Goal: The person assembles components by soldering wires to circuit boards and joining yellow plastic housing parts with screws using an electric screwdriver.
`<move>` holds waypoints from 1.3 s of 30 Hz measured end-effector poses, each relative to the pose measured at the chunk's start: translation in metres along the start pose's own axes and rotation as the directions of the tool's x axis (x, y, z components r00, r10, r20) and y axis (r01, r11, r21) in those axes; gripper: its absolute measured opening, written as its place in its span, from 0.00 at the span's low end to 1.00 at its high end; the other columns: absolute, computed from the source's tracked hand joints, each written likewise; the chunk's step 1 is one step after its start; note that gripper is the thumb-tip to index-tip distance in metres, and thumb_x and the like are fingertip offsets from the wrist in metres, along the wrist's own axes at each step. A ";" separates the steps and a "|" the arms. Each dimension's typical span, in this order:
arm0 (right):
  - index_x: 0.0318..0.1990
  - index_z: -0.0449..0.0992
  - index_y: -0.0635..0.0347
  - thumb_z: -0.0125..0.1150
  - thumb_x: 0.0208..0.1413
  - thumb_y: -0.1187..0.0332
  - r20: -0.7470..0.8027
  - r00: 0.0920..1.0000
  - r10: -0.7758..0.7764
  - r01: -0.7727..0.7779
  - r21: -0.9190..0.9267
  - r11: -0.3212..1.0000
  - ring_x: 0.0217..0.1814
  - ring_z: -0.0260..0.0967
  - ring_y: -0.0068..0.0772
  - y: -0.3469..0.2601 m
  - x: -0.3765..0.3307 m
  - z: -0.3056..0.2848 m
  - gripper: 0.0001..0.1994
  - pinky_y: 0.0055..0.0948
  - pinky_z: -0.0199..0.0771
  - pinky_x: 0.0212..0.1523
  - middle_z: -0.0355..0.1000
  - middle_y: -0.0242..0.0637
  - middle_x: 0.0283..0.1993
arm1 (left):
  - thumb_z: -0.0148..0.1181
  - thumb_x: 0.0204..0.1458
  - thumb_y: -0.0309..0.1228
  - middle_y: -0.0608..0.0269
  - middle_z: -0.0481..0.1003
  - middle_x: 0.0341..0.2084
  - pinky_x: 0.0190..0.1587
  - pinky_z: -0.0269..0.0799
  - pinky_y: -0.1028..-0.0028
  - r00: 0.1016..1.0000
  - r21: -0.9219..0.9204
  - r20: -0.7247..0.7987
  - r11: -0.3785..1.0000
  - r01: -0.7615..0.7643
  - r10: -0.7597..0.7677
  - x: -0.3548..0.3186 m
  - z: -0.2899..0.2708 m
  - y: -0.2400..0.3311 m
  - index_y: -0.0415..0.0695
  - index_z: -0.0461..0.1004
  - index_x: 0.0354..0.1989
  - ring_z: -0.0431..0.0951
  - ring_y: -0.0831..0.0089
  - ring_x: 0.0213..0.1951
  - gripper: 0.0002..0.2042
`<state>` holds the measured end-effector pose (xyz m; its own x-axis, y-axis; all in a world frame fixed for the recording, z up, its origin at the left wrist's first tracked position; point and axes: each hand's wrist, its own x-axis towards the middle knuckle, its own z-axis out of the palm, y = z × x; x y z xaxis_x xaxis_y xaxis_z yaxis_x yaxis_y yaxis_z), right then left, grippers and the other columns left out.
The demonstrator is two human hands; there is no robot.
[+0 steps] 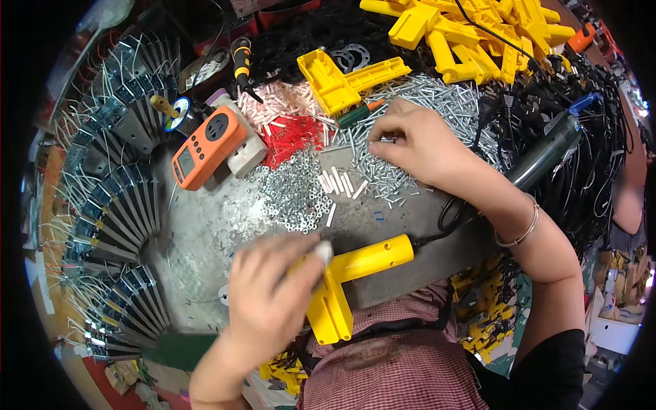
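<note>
The yellow plastic L-shaped housing [348, 280] sat at the near edge of the grey metal desk [205, 232], right in front of you, one leg pointing at your lap. Your left hand [273, 294] had a closed grip over its corner and a small white piece there; that hand was blurred, so I couldn't tell how firm the grip was.

Your right hand [417, 147] was well apart from it, fingertips pinched narrow in the heap of long silver screws [437, 102], apparently on one screw, though what it held was too small to confirm.

Risks as I judged them:
- The housing overhung the desk edge. A one-handed hold could have let it tip onto your lap.
- The black cord [454, 212] running from the housing could have snagged your right forearm on the way back and dragged the part.
- The loose pile of small silver nuts [290, 195] and white plastic sleeves [339, 182] lay just between both hands. A sleeve sweep could have scattered them.
- Picking from a dense screw heap invited grabbing two, or dropping one.
</note>
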<state>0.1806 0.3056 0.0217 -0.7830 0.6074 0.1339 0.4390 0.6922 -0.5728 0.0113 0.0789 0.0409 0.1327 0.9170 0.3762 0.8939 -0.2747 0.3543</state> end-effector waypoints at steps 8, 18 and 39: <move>0.36 0.76 0.68 0.61 0.52 0.70 0.361 0.895 0.262 -0.431 0.549 0.716 0.25 0.71 0.21 -0.017 -0.017 -0.017 0.09 0.19 0.70 0.24 0.74 0.36 0.26 | 0.56 0.38 0.15 0.47 0.74 0.33 0.42 0.70 0.59 0.985 -0.015 0.133 0.993 0.113 -0.110 0.099 0.061 -0.052 0.39 0.72 0.42 0.74 0.49 0.39 0.18; 0.33 0.78 0.64 0.65 0.48 0.68 0.514 0.857 -0.032 -0.254 0.476 0.842 0.24 0.64 0.22 -0.027 -0.049 -0.011 0.09 0.25 0.65 0.27 0.70 0.35 0.25 | 0.55 0.38 0.15 0.50 0.74 0.33 0.38 0.72 0.62 0.992 -0.057 0.123 0.998 0.038 -0.030 0.096 0.052 -0.058 0.40 0.66 0.43 0.77 0.52 0.38 0.19; 0.35 0.78 0.65 0.65 0.48 0.77 0.333 0.937 0.104 -0.275 0.523 0.807 0.34 0.70 0.20 -0.048 -0.079 -0.023 0.06 0.20 0.70 0.36 0.75 0.34 0.33 | 0.53 0.36 0.13 0.54 0.78 0.32 0.39 0.74 0.67 0.913 -0.257 0.355 0.917 0.304 -0.203 0.018 -0.019 -0.021 0.38 0.70 0.45 0.80 0.58 0.37 0.22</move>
<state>0.2319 0.2334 0.0567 -0.8349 0.5115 -0.2033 0.3395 0.1878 -0.9217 -0.0129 0.0953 0.0562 0.0913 0.9953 -0.0321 0.7503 -0.0476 0.6593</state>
